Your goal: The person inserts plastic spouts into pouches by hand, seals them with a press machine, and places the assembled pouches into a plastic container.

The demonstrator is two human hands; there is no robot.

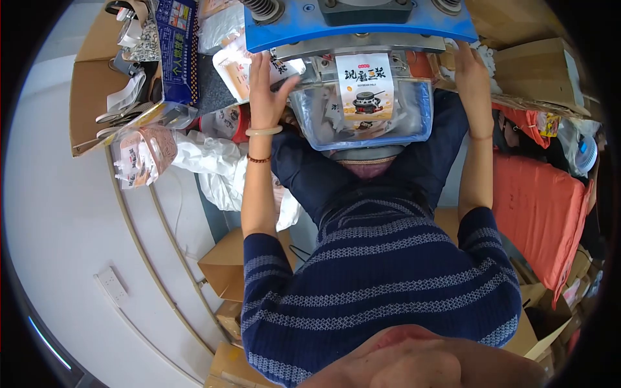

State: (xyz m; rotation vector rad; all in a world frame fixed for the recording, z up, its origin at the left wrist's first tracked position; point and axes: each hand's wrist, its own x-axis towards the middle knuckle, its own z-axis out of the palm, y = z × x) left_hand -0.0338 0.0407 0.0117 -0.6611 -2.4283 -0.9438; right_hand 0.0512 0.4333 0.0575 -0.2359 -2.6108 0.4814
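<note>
I see a person sitting at a big blue press (304,29). The left hand (265,97) is by the left end of the press, thumb spread wide from the fingers, and I see nothing in it. The right hand (473,84) is up by the right end of the press. Its fingertips are hard to see, so I cannot tell if it holds anything. Between the hands, a white bag (364,87) hangs down from the front edge of the press. Below that edge is a bin (424,119) lined with blue plastic. More bags (236,68) lie left of the press, beside the left hand.
</note>
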